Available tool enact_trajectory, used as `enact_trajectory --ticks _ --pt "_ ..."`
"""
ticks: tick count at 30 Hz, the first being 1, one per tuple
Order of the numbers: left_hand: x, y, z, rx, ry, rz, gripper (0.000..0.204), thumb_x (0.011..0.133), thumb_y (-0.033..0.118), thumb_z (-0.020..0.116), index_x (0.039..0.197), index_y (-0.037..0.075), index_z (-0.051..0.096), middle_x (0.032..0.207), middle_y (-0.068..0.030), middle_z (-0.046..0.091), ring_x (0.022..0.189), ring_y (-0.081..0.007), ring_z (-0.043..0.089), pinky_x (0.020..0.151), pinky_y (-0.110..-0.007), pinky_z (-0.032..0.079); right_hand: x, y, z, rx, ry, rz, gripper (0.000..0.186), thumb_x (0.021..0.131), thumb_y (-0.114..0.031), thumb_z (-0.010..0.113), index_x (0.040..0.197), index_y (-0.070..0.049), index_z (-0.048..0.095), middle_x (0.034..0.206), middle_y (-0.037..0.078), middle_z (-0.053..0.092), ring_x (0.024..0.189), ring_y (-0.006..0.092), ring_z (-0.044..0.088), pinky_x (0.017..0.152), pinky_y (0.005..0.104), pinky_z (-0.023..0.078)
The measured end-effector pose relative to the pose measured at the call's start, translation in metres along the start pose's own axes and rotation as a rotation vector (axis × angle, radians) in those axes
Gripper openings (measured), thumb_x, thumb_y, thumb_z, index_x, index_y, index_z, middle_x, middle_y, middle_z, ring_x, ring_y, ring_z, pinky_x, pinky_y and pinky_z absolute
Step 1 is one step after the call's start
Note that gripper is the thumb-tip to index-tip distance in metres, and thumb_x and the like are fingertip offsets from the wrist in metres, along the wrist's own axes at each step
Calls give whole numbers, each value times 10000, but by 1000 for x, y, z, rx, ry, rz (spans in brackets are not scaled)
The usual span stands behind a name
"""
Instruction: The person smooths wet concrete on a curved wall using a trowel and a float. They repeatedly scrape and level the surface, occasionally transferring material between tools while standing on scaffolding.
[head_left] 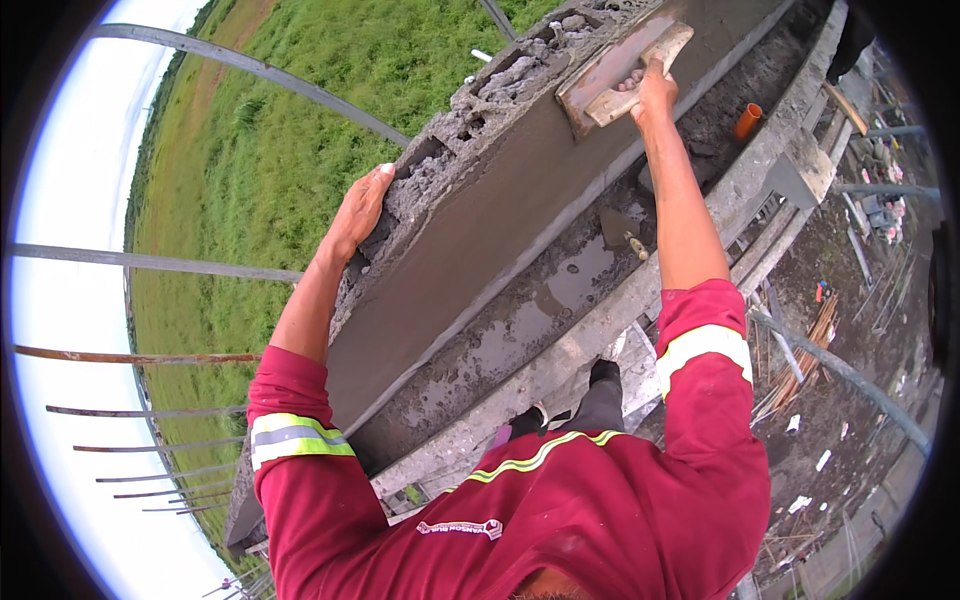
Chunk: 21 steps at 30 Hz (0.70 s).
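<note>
My right hand is closed around the handle of a wooden plastering float. The float's flat board lies against the wet grey mortar on the near face of a block wall, close to its upper edge. My left hand grips the rough, broken top of the wall, further down to the left; part of its fingers is hidden by the blocks. Below the plastered face, a trowel with a pale handle lies in a wet, mortar-smeared channel.
An orange pipe end sticks up in the channel. A concrete ledge borders it, with a flat grey tool on its right. Metal poles project over the grass at left. Scaffold tubes and debris lie far below at right.
</note>
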<state>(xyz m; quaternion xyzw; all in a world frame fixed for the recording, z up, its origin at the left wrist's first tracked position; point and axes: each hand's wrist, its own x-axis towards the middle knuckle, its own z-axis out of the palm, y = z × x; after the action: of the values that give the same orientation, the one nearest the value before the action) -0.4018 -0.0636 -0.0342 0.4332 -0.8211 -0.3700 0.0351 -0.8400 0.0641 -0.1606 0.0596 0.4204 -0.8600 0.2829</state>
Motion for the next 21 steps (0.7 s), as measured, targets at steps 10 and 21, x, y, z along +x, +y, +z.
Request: enact_trajectory --ticks 10,21 --pt "18 -14 -6 -15 -128 220 695 1037 523 388 1381 -73 477 1439 -190 497 1356 -272 431 1147 -353 296 -194 111 23 28 51 28 334 1034 -301 493 1136 11 430 673 62 463 473 175 470 425 372 467" --pt "36 -19 -7 -47 -221 318 652 1039 477 429 1357 -88 492 1417 -162 525 1323 -241 455 1138 -335 300 -437 242 32 -43 -93 104 468 1002 -445 551 1165 -13 475 770 36 499 637 123 505 554 293 486"
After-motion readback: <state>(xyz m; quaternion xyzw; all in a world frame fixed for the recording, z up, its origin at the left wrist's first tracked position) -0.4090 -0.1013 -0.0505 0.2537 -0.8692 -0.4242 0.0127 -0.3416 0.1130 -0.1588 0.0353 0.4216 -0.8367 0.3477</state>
